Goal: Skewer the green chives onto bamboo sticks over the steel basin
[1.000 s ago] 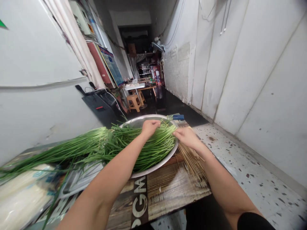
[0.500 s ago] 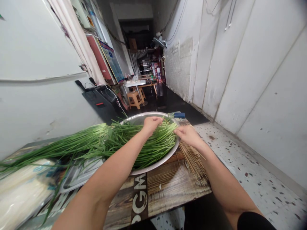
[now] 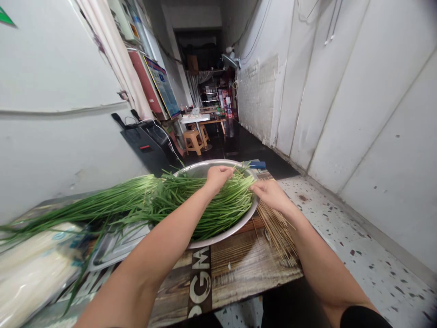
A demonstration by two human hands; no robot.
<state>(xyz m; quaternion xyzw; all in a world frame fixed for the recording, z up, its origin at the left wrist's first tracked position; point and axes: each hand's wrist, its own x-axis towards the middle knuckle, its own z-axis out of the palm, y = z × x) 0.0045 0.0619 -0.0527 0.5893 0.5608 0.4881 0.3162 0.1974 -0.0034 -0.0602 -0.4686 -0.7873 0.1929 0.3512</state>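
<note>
A wide metal bowl (image 3: 235, 230) is heaped with long green chives (image 3: 218, 214), their pale ends toward the right rim. Over the far part of the heap, my left hand (image 3: 217, 178) is closed in a pinch, with a thin bamboo skewer (image 3: 239, 173) slanting from its fingertips. At the right rim my right hand (image 3: 271, 193) pinches at the pale chive ends; exactly how many stems are between thumb and finger is hidden. Loose bamboo skewers (image 3: 280, 237) lie on the table beneath my right wrist.
More chives (image 3: 112, 200) lie left of the bowl, beside a metal tray (image 3: 119, 246) and a clear bag of something white (image 3: 37, 278). A blue-handled thing (image 3: 256, 165) rests behind the bowl. The wood-patterned table (image 3: 246, 278) ends close to my body.
The view has shifted slightly, moving everything a little to the right. Both hands keep nearly the same pose over the bowl.
</note>
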